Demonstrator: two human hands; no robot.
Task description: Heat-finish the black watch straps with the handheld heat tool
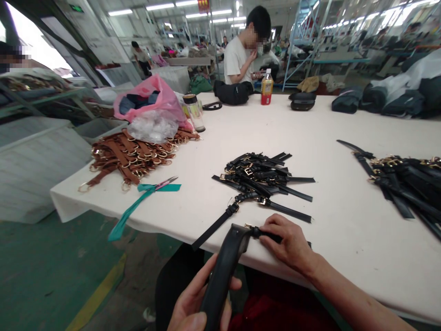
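Note:
A wide black leather strap (222, 271) rises from my left hand (198, 299), whose fingers are wrapped around its lower part. At the table's near edge my right hand (287, 241) pinches a short black buckle strap (257, 231), its gold buckle close to the upper end of the wide strap. Whether the two straps are joined there I cannot tell. Just beyond my hands lies a heap of black buckle straps (255, 177) with gold buckles. One of these straps (217, 227) hangs slightly over the near edge, left of my hands.
Brown straps with metal rings (127, 154) are piled at the left, beside a pink bag (155, 99). Small scissors (166, 183) with teal ribbon lie nearer. More black straps (406, 179) lie right. A bottle (266, 87) stands at the back, near a person (241, 57).

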